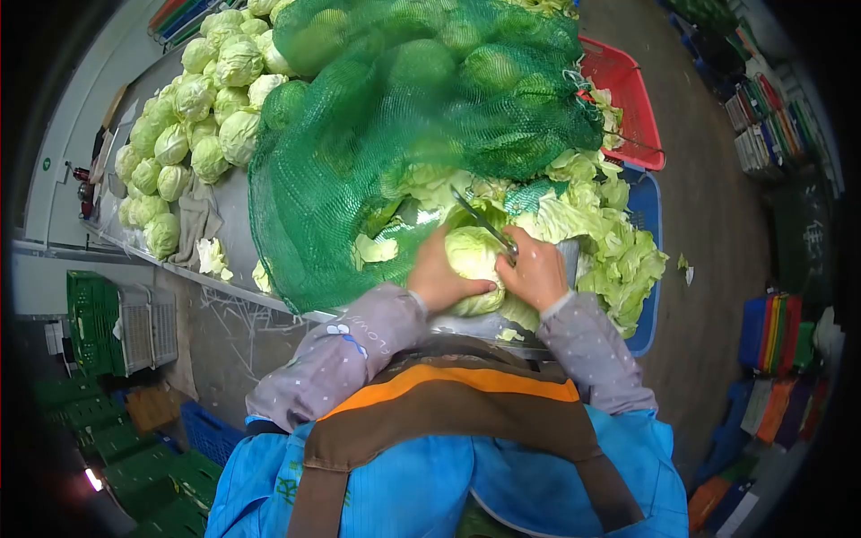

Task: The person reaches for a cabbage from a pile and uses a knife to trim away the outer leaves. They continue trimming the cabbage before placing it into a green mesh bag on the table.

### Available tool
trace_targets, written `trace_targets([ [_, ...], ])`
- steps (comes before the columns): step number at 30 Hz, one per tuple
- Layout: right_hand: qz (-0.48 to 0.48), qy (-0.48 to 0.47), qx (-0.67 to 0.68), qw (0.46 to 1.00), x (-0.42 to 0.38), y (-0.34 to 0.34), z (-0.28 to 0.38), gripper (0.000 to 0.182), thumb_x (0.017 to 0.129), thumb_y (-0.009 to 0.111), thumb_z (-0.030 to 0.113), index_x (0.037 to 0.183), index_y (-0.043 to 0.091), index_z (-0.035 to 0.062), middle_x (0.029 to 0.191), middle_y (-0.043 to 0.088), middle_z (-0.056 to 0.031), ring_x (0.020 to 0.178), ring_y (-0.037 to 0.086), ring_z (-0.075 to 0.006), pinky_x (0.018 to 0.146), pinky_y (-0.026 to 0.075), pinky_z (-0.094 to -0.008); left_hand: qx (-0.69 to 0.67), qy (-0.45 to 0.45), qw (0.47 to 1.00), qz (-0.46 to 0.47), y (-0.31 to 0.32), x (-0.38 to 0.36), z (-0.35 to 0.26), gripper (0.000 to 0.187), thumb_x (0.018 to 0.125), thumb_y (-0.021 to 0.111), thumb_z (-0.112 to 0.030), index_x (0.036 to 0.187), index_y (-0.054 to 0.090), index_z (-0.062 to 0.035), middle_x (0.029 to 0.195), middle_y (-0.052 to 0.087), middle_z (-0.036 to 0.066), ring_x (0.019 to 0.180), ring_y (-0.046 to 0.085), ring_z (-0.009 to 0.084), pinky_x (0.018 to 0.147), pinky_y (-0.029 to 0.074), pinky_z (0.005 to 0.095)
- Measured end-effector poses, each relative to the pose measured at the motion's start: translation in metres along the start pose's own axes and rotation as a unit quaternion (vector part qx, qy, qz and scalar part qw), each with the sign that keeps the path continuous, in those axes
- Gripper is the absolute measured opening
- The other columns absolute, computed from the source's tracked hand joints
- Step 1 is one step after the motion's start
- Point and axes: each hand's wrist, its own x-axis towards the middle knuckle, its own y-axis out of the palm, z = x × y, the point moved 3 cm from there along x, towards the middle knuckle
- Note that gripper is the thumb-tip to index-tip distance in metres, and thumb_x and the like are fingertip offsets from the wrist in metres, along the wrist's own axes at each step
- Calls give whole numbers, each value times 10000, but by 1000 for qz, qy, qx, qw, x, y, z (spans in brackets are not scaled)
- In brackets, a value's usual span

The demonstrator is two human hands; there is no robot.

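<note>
A pale green cabbage (473,260) sits at the table's near edge. My left hand (441,273) is wrapped round its left side, the thumb lying across the front. In my right hand (535,272) is a knife (480,215), its blade pointing up and to the left over the cabbage's top; that hand rests against the cabbage's right side. Green mesh netting (314,215) spreads behind and to the left, with several cabbages inside it. Loose outer leaves (619,260) lie heaped to the right.
Bare cabbages (193,99) are piled at the table's back left, near a grey cloth (195,224). A red crate (619,67) and a blue crate (647,193) stand along the right edge. Green crates (94,323) stand on the floor at left.
</note>
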Motion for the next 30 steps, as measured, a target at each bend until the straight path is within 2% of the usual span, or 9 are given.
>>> trace_targets([
  [4, 70, 30, -142, 987, 24, 22, -33, 121, 700, 610, 109, 802, 601, 45, 712, 635, -212, 680, 629, -401, 616, 495, -485, 40, 73, 996, -36, 2, -16, 8, 1176, 532, 879, -384, 1406, 200, 13, 1365, 340, 264, 1283, 350, 383, 1065, 322, 414],
  [9, 23, 60, -132, 989, 54, 80, -69, 281, 699, 710, 227, 915, 630, 66, 746, 647, -198, 706, 624, -399, 649, 500, -472, 51, 140, 988, -39, -2, -32, 33, 1135, 575, 868, -365, 1414, 194, -1, 1397, 311, 253, 1296, 347, 358, 1062, 330, 403],
  [14, -32, 188, 322, 927, 29, 29, -28, 600, 693, 799, 262, 1191, 560, 27, 966, 685, -156, 851, 666, -230, 739, 530, -340, -348, -279, 892, -70, -14, -50, 32, 922, 718, 779, -425, 1360, 288, 17, 1272, 472, 222, 1104, 550, 296, 867, 511, 357],
  [17, 69, 83, 252, 962, -14, 32, -8, 765, 672, 821, 290, 1293, 486, -6, 1042, 662, -178, 918, 649, -191, 810, 515, -304, -411, -371, 827, 96, -8, -52, 50, 808, 740, 744, -471, 1282, 404, 22, 1152, 560, 203, 944, 625, 276, 779, 548, 349],
  [19, 78, 75, 225, 968, -21, 29, 3, 734, 676, 822, 286, 1271, 512, -12, 1025, 668, -170, 901, 639, -164, 800, 509, -299, -325, -340, 870, 148, -24, -50, 37, 773, 719, 753, -481, 1235, 468, 19, 1131, 588, 187, 869, 647, 258, 755, 556, 340],
  [21, 94, 78, 299, 946, -14, 38, -15, 696, 691, 813, 278, 1257, 527, -10, 1018, 670, -162, 891, 637, -158, 792, 507, -298, 274, -186, 930, 159, -73, -42, -20, 808, 673, 789, -463, 1249, 475, 8, 1148, 594, 185, 864, 651, 259, 727, 553, 331],
  [22, 108, 80, 370, 919, -13, 41, -21, 659, 706, 803, 269, 1243, 541, -9, 1010, 673, -154, 881, 634, -151, 785, 505, -297, 278, -20, 960, -29, -79, -43, -24, 902, 631, 817, -443, 1310, 423, 0, 1186, 574, 215, 947, 636, 284, 795, 525, 337],
  [25, 166, 130, 290, 934, -8, 26, -22, 606, 732, 783, 256, 1236, 555, 8, 1001, 678, -137, 866, 626, -130, 755, 504, -300, 200, 164, 965, 31, -36, -3, 1, 1023, 585, 840, -455, 1353, 348, 8, 1230, 535, 240, 1073, 583, 321, 900, 471, 356],
  [30, 22, 17, 22, 999, -41, 1, -15, 490, 912, 538, 298, 1320, 418, 54, 819, 629, -232, 693, 621, -368, 601, 474, -417, 82, 12, 995, 59, -21, 3, -6, 1152, 527, 860, -467, 1369, 269, 52, 1281, 472, 273, 1152, 528, 345, 974, 421, 358],
])
